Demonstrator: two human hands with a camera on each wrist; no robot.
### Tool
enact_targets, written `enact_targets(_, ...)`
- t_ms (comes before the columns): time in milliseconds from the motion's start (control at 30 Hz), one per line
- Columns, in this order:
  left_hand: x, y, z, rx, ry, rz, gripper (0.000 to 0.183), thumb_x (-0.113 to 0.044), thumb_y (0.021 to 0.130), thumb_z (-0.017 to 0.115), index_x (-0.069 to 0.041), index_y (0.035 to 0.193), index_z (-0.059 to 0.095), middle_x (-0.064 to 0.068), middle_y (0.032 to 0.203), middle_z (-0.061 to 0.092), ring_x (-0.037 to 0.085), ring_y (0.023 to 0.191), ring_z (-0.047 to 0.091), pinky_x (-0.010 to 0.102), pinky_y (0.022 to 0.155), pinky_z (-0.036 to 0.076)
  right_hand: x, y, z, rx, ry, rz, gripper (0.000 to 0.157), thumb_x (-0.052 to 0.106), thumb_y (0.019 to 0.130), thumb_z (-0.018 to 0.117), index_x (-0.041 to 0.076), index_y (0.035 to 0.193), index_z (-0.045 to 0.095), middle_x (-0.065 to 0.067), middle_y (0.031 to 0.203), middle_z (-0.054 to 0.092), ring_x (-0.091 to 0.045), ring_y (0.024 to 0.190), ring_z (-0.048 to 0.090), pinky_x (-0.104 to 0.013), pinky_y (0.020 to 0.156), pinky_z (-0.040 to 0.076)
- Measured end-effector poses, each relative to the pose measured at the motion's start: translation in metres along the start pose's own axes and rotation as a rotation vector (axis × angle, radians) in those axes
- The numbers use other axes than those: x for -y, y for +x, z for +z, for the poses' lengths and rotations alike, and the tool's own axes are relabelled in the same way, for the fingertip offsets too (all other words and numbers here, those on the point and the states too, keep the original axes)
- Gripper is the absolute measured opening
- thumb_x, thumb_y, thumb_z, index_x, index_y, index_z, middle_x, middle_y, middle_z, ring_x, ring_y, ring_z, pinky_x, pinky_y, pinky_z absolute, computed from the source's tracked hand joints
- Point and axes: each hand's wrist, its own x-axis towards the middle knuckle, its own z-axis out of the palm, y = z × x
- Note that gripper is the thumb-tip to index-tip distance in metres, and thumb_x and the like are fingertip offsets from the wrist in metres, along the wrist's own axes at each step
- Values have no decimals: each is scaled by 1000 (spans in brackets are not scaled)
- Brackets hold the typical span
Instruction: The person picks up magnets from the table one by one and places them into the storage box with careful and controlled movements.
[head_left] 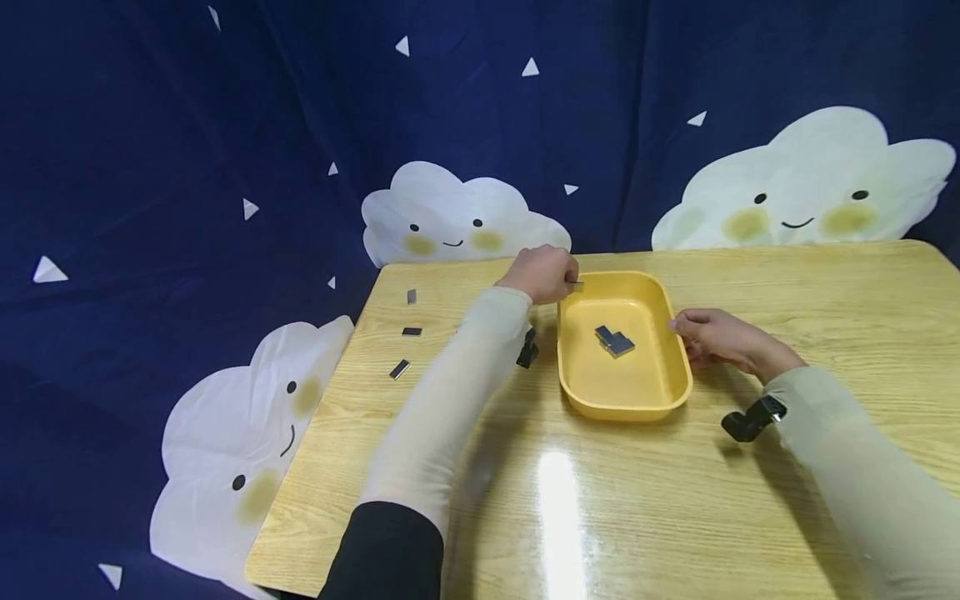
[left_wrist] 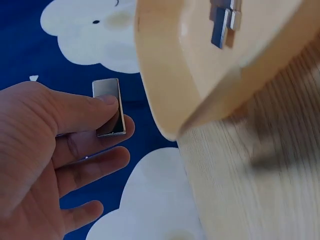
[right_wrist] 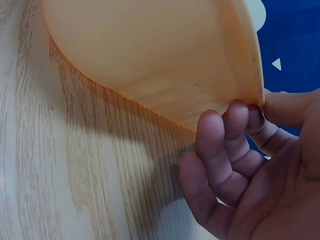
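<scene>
A flat, shiny metal block is pinched between the thumb and forefinger of my left hand, at the far left corner of a yellow plastic tub. The left wrist view shows this hand's other fingers loosely bent. On the tub's floor lie several similar metal blocks, touching one another. My right hand grips the tub's right rim, thumb on one side and fingers against the outer wall.
Left of the tub, three more metal blocks lie apart on the wooden table: one far, one midway, one nearer. A dark blue curtain with clouds hangs behind the table and on its left.
</scene>
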Motion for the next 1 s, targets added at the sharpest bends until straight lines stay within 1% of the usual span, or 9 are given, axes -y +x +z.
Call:
enact_targets(133, -9, 6, 3, 13, -18, 0, 11, -21, 95, 63, -21, 90, 73, -7, 88, 67, 13, 83, 54, 38, 85, 46, -2, 1, -1, 4, 2, 6, 26, 30, 107, 41, 8, 99, 52, 3, 82, 53, -12, 77, 64, -35, 74, 58)
enact_targets(267, -20, 11, 7, 22, -15, 8, 11, -24, 95, 63, -23, 93, 74, -9, 91, 70, 12, 84, 56, 38, 89, 46, -3, 1, -1, 2, 1, 9, 25, 29, 107, 41, 9, 98, 52, 3, 81, 52, -11, 75, 62, -35, 74, 58)
enact_targets(433, -31, 16, 16, 33, -16, 24, 12, -27, 96, 63, -25, 95, 75, -12, 97, 71, 10, 88, 57, 37, 90, 45, -4, 1, -2, -5, 12, 7, 24, 30, 106, 42, 10, 96, 52, 4, 77, 51, -10, 72, 60, -34, 72, 57)
enact_targets(567, -38, 20, 24, 53, 2, 48, 14, -26, 96, 62, -26, 97, 76, -12, 100, 71, 8, 89, 58, 35, 89, 47, -4, 0, -2, 3, 26, -2, 24, 31, 106, 43, 11, 96, 52, 3, 77, 50, -11, 72, 61, -34, 72, 57)
enact_targets(667, -41, 21, 29, 67, 10, 66, 15, -25, 95, 62, -26, 99, 76, -12, 101, 72, 8, 89, 58, 32, 86, 49, -3, -1, -2, 4, 25, -9, 24, 31, 106, 43, 11, 95, 52, 3, 77, 49, -11, 72, 60, -34, 72, 57)
enact_targets(767, -43, 22, 34, 85, 4, 68, 14, -25, 95, 62, -26, 99, 76, -12, 100, 72, 8, 88, 58, 30, 85, 49, -2, -1, -2, -1, 22, -13, 25, 31, 106, 43, 11, 94, 51, 3, 76, 48, -11, 72, 59, -34, 72, 57)
enact_targets(867, -43, 23, 38, 96, -3, 61, 12, -26, 95, 63, -27, 96, 75, -13, 97, 71, 8, 87, 58, 31, 85, 47, -1, -2, -2, -1, 19, -11, 26, 31, 106, 43, 10, 94, 50, 2, 76, 47, -11, 72, 58, -34, 73, 57)
enact_targets(1000, -44, 24, 41, 109, -1, 50, 10, -26, 95, 64, -27, 91, 74, -13, 94, 70, 8, 85, 57, 33, 86, 45, 0, -1, -2, 2, 6, -1, 26, 33, 106, 42, 10, 96, 50, 2, 79, 49, -11, 74, 61, -33, 73, 57)
